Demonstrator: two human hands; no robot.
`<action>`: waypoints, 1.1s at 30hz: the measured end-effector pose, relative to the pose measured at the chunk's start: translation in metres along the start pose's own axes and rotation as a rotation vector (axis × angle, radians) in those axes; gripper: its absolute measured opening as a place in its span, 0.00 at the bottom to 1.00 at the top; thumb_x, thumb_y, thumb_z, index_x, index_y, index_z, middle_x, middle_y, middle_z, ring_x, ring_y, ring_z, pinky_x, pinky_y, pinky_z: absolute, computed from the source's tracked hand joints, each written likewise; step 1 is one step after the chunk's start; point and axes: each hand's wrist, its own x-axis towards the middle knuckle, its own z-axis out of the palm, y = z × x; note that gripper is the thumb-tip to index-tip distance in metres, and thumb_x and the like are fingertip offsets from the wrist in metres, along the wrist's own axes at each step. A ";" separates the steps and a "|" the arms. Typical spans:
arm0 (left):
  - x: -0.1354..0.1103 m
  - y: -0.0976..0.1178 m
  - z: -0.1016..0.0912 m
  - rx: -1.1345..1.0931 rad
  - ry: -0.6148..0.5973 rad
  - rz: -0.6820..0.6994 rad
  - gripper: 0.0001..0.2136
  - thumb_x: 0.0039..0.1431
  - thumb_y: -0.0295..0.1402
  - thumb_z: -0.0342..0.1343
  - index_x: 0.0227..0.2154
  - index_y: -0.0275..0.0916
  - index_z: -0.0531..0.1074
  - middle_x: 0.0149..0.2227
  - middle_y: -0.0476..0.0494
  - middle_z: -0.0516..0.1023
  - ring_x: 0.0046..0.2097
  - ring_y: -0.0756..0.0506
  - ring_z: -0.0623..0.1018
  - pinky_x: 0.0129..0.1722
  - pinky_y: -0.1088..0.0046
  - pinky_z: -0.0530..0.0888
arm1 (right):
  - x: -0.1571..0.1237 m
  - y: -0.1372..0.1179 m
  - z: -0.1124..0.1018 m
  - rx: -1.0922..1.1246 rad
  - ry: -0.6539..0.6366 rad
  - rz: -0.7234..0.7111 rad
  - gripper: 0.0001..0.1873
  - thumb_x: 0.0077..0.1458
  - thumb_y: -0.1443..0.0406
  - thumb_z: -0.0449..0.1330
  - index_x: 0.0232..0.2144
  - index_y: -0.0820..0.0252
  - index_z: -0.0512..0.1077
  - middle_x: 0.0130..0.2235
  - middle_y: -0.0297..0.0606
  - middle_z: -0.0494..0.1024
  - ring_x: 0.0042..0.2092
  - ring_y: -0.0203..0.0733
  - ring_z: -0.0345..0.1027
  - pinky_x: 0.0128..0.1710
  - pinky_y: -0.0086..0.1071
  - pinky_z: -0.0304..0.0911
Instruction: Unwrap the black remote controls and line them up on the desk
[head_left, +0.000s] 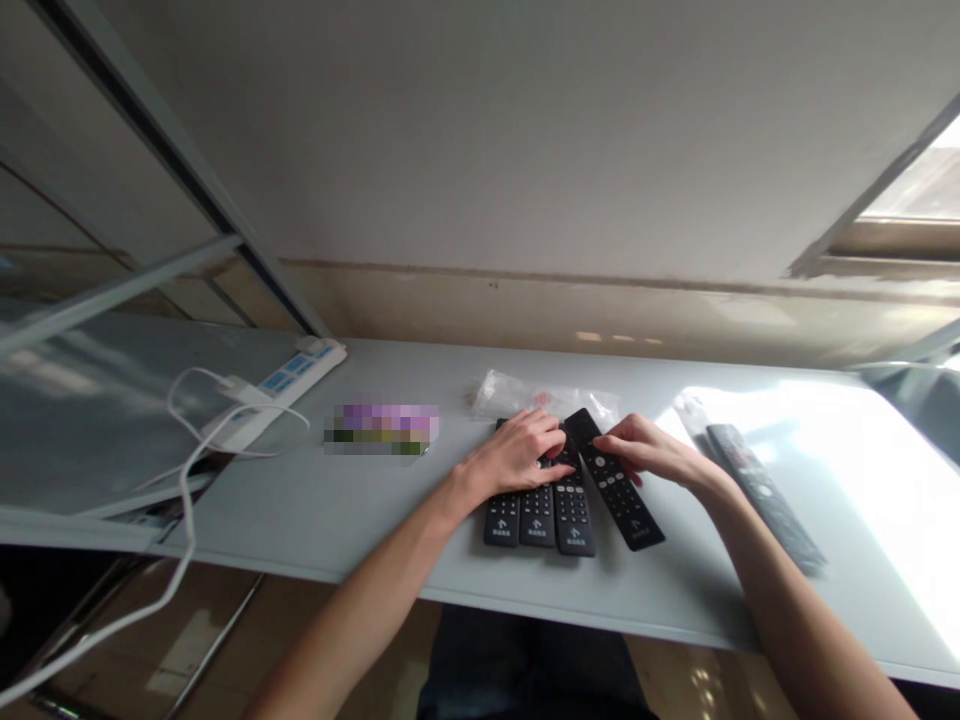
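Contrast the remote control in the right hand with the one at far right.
The right hand grips its remote control; the far-right remote control lies unheld. The first sits beside a row of three others; the second lies apart. Both are dark and slant, far ends leftward.

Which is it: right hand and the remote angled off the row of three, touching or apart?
Touching. The head view shows the right hand holding the angled remote, thumb on its face.

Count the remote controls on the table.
5 visible: three remotes side by side, partly under the left hand; a slanted remote held by the right hand; a fifth remote lying apart, farther right. Others could be hidden.
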 end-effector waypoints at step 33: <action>0.000 -0.006 0.000 -0.020 0.037 -0.053 0.12 0.63 0.40 0.70 0.38 0.40 0.74 0.50 0.41 0.76 0.62 0.35 0.73 0.63 0.53 0.70 | -0.005 0.004 -0.009 -0.112 -0.308 0.103 0.34 0.69 0.46 0.52 0.26 0.66 0.79 0.15 0.37 0.69 0.17 0.31 0.53 0.20 0.28 0.49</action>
